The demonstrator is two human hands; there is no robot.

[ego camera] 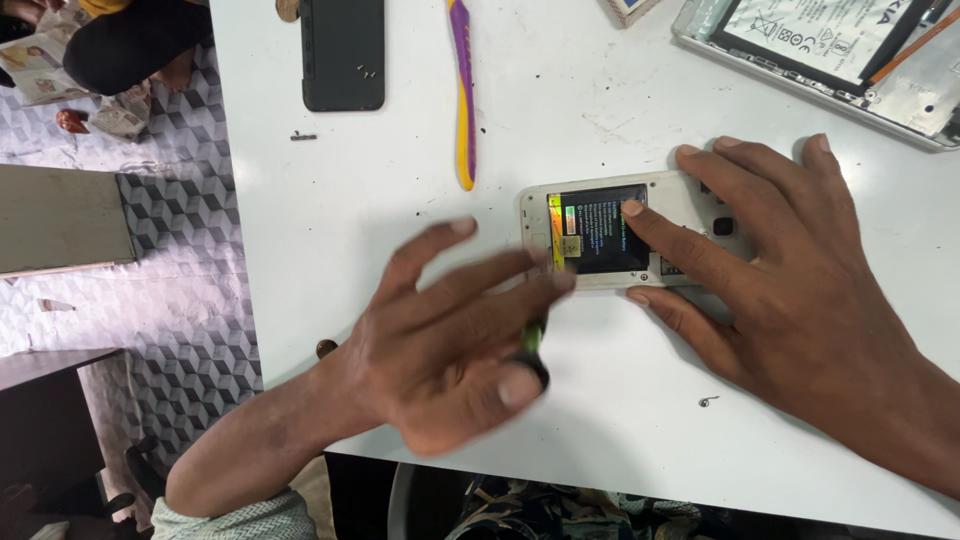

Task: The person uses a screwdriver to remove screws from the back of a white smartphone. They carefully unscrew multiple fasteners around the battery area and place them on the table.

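Note:
An opened white phone (600, 232) lies back-up on the white table (400, 180), its dark battery showing. My right hand (800, 290) rests flat over its right part, the index fingertip pressing on the battery. My left hand (450, 340) is just left of the phone, fingers curled around a small tool with a black and green handle (533, 350); its fingertips reach the phone's lower left corner. The tool's tip is hidden under my fingers.
A purple and yellow pry tool (464, 90) lies above the phone. A black phone cover (343, 52) with small screws sits at the top. Another opened device (850, 50) lies top right. A loose screw (707, 402) rests near the front edge. Patterned floor is at the left.

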